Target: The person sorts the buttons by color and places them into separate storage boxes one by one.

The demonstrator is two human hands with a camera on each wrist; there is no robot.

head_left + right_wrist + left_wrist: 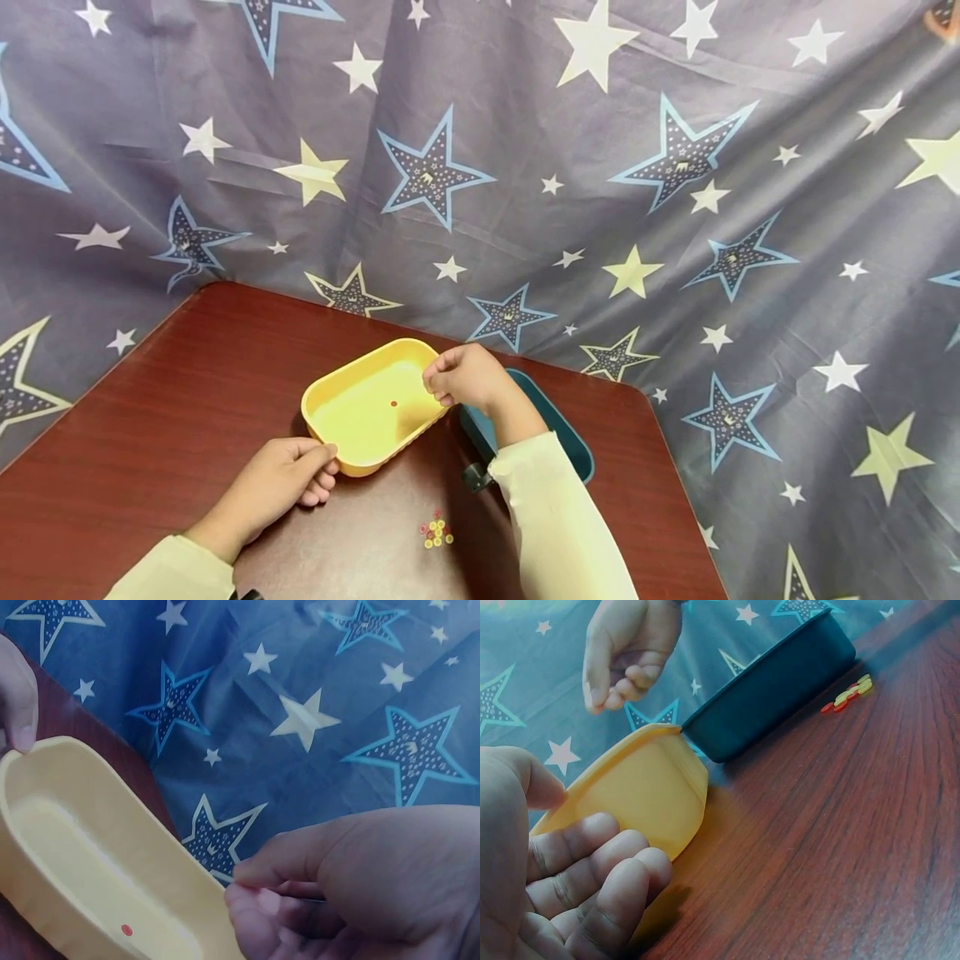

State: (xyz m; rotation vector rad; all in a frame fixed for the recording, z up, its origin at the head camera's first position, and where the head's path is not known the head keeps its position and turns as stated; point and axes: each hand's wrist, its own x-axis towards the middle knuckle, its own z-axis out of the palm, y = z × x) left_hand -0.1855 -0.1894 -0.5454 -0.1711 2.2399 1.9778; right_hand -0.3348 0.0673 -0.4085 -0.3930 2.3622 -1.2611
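My left hand (pixel 288 483) grips the near left corner of a yellow plastic tub (pixel 360 454), thumb over the rim and fingers curled outside under it. One small red button-like disc (pixel 127 930) lies on the tub's floor. Over the tub's right end is my right hand (pixel 468 379), its thumb (pixel 281 859) bent towards the curled fingers. No object shows between them. From the left wrist view, the right hand (pixel 632 656) hangs above the tub's far rim with fingers curled.
A dark teal tub (pixel 577 450) stands right of the yellow one, partly behind my right forearm. Several small red and yellow discs (pixel 437 532) lie in a cluster on the brown table (pixel 360 542). A star-patterned cloth (pixel 525 233) hangs behind the table.
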